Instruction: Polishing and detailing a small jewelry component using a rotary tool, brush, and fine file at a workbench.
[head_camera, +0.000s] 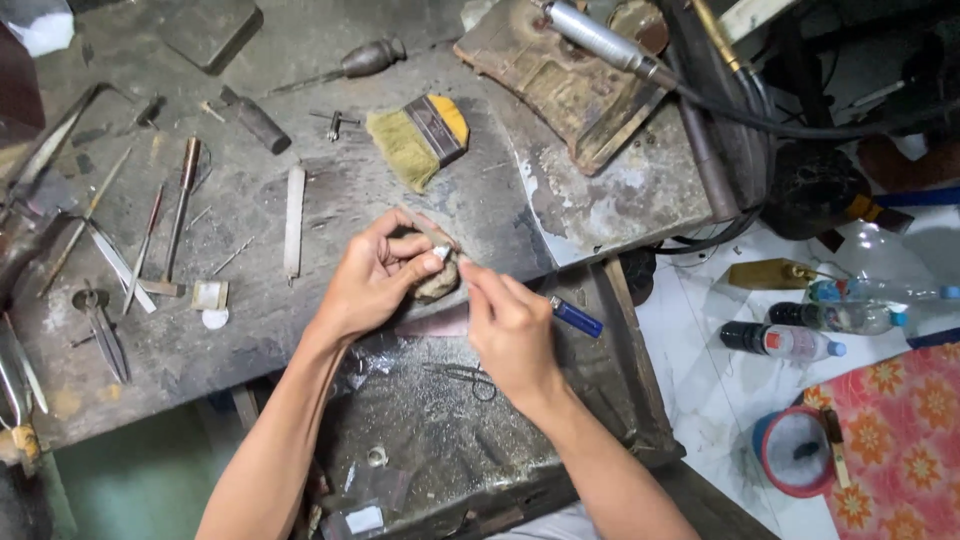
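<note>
Above the bench (300, 300) edge: left hand (375, 280) fingers curled around a brownish lump (438, 282); right hand (510, 335) fingers pinched together at the lump, blue lighter (576, 317) just beside.

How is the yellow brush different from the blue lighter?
The brush is wide, with a yellow handle and frayed greenish bristles; the lighter is slim, smooth and blue. The brush lies alone on the bench top, above both hands; the lighter lies lower, close beside the right hand, partly hidden by it. Neither is being held: the left hand holds a small brownish lump.
</note>
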